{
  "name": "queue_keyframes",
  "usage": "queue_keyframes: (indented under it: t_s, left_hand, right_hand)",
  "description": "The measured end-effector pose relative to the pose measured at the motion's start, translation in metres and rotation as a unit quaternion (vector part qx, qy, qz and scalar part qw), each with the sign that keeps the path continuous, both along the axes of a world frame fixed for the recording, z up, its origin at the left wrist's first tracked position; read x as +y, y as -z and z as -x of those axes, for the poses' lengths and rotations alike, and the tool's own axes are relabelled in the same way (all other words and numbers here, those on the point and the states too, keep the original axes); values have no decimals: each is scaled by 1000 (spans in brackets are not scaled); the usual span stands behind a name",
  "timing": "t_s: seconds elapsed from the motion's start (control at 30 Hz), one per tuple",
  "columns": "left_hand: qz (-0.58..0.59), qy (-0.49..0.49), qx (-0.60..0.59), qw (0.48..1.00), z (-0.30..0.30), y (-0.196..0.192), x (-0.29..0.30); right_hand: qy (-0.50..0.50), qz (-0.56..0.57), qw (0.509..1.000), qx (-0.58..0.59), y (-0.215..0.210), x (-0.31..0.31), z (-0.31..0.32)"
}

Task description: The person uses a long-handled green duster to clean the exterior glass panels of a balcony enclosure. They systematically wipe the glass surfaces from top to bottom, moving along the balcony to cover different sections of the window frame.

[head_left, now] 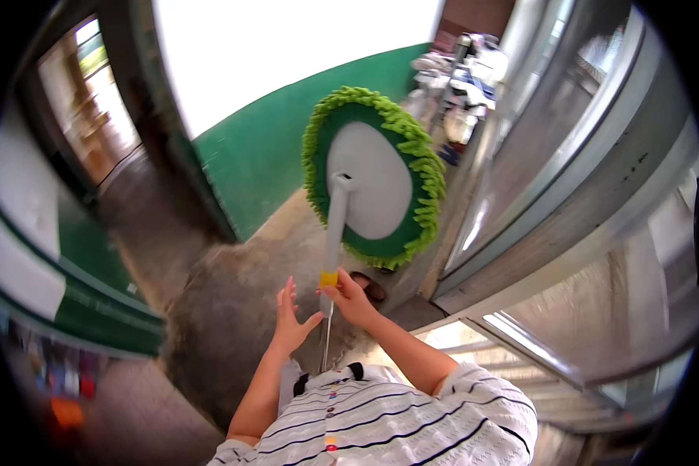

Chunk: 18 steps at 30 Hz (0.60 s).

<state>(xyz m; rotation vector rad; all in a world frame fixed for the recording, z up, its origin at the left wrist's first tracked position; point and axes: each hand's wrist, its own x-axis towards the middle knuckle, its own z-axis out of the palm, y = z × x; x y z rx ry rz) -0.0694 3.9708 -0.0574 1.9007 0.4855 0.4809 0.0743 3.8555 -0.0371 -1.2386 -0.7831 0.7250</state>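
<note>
A mop (370, 180) with a grey plate and a shaggy green fringe stands head-up in front of me. Its light grey neck runs down to a yellow collar (329, 278), and a thin metal pole continues below toward my waist. My right hand (349, 298) is closed round the pole at the yellow collar. Just left of the pole, my left hand (293, 322) has its fingers stretched up and its thumb apart, with nothing in it. The thumb tip comes close to the pole; whether it touches I cannot tell.
A white and green wall (248, 175) rises behind the mop. Left of it is a dark doorway (144, 210). Bagged and piled items (466, 81) stand at the far right, beside metal-framed glass panels (536, 163). A brown shoe (368, 286) shows on the concrete floor (217, 311).
</note>
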Motion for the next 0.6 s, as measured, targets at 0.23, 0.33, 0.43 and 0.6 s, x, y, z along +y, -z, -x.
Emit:
queue_keyframes:
  t_s: [0.23, 0.33, 0.43, 0.6]
  left_hand:
    - [-66, 228, 10, 971, -96, 27, 109]
    - [-66, 322, -16, 944, -158, 24, 130]
    - [-93, 411, -59, 905, -234, 16, 143]
    - [-78, 486, -65, 868, -337, -5, 158]
  right_hand:
    - [157, 10, 987, 27, -29, 76, -62]
    - [227, 20, 973, 33, -42, 86, -92]
    - [280, 32, 959, 1, -59, 93, -131]
    - [354, -36, 935, 9, -67, 113, -206]
